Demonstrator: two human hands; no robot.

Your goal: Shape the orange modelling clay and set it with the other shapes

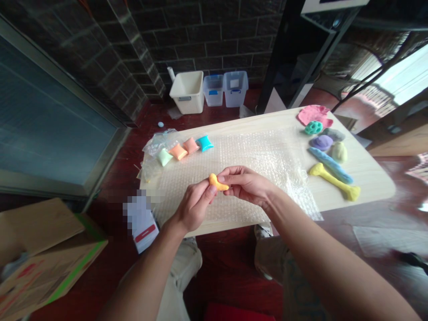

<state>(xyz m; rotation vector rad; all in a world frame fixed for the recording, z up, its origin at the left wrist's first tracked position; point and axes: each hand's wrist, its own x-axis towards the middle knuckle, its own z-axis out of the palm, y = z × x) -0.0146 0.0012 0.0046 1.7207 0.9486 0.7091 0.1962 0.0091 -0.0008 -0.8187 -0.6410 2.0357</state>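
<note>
Both hands pinching, nearly meeting fingertip to fingertip. Left hand (193, 203) closing its thumb (206, 196) against curled fingers (198, 188). Right hand (249, 185) mirroring, thumb (236, 179) lying nearly flat and pointing left, fingers (236, 170) bending around it. Left forearm (150, 263) rising toward its fingers from below; right forearm (310, 240) slanting in from lower right of its own. Wrists (179, 222) sitting behind the fingers, forearms spreading apart.

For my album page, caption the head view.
Two hands pinch orange clay above bubble wrap, colourful modelled shapes and sealed packets alongside.
</note>
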